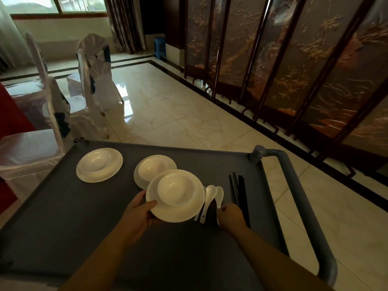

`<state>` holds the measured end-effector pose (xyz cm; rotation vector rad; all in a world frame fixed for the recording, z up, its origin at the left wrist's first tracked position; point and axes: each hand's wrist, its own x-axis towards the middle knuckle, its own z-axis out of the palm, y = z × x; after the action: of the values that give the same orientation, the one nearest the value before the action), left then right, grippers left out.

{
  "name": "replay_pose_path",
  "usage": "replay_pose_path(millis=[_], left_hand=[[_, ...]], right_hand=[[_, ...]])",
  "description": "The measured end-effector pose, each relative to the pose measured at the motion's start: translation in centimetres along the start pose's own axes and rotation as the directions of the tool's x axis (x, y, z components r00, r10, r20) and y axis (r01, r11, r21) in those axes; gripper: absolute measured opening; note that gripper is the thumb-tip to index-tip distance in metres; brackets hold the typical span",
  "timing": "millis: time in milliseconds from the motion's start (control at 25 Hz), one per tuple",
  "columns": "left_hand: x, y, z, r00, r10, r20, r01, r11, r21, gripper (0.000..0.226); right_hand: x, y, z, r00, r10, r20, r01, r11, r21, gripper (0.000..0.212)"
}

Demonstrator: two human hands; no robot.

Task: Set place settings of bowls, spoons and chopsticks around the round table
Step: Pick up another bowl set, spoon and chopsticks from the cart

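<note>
Three white plates, each with a white bowl on it, are over the grey cart top (73,217). My left hand (138,215) grips the rim of the nearest plate (168,213), thumb on top, and its bowl (177,189) sits upright on it. A second plate with bowl (154,168) lies just behind, a third (99,164) further left. White spoons (210,198) lie to the right of the held plate. My right hand (231,216) is curled over the handle of the rightmost spoon (219,195). Black chopsticks (238,190) lie right of the spoons.
The cart's grey handle bar (302,198) runs along the right side. White-covered chairs (92,80) stand at the left beside a red-clothed table edge (10,116). A dark folding screen (294,70) lines the right wall, with tiled floor (172,106) between, and a blue stool (160,47) far back.
</note>
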<state>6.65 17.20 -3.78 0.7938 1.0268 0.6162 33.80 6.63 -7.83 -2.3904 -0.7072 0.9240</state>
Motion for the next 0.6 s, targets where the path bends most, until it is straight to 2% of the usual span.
replay_pose_path(millis=[40,200,440,600], left_hand=[[0.1,0.0,0.1,1.000,-0.001,0.006,0.001,1.000,0.001,0.046],[0.7,-0.1,0.8,1.000,-0.008,0.027,0.008,1.000,0.005,0.044],[0.7,0.0,1.9,0.998,0.001,0.070,-0.003,1.000,0.026,0.044],[0.7,0.1,2.2,0.996,0.000,0.084,-0.003,0.999,0.034,0.042]], right_hand=[[-0.1,0.1,-0.3,1.000,-0.004,-0.017,0.004,1.000,-0.006,0.009],[-0.2,0.0,-1.6,0.995,0.020,-0.098,-0.017,0.999,0.036,0.033],[0.2,1.8,-3.2,0.987,0.059,-0.150,-0.043,0.993,0.109,0.046],[0.5,2.9,-3.7,0.974,0.125,-0.188,-0.117,0.992,0.056,0.043]])
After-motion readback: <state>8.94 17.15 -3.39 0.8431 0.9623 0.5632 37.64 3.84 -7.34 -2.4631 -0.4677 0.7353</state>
